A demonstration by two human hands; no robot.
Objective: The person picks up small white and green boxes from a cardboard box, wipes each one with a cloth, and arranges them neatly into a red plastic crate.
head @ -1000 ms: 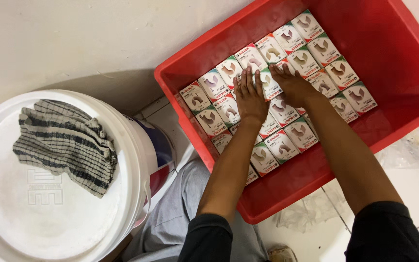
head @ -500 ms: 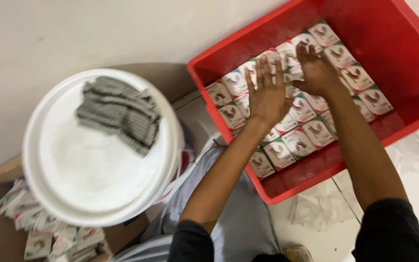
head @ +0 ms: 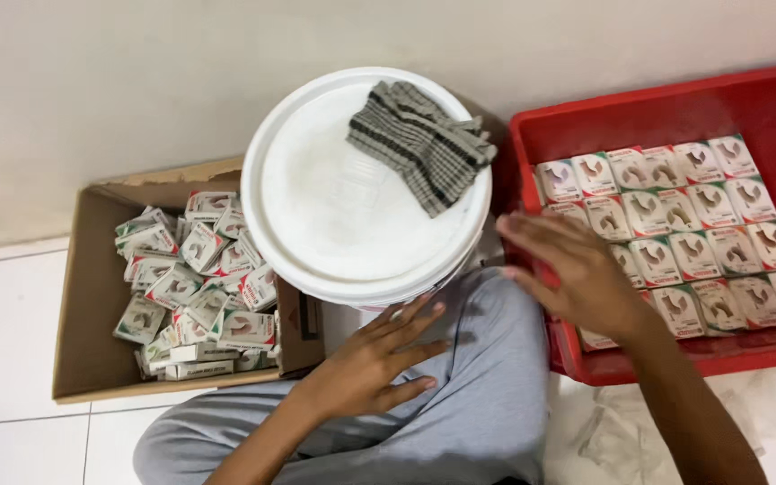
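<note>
My left hand point(head: 374, 355) hangs with fingers spread over my grey trouser leg point(head: 487, 395), just below the white bucket point(head: 334, 207), and holds nothing. Over the red crate's left wall, my right hand point(head: 581, 274) is spread and empty. The red crate point(head: 765, 99) holds neat rows of small white packets point(head: 702, 224). To the left, a cardboard box point(head: 92, 296) contains a loose heap of the same packets point(head: 199, 278).
A striped grey cloth point(head: 419, 144) lies on the white bucket's lid. A pale wall runs along the top. White floor tiles point(head: 2, 341) lie at the left, and crumpled clear plastic point(head: 765, 413) lies below the crate.
Both hands have lifted off the packets in the crate and drawn back left. The view has swung left, so the cardboard box of packets now shows.
</note>
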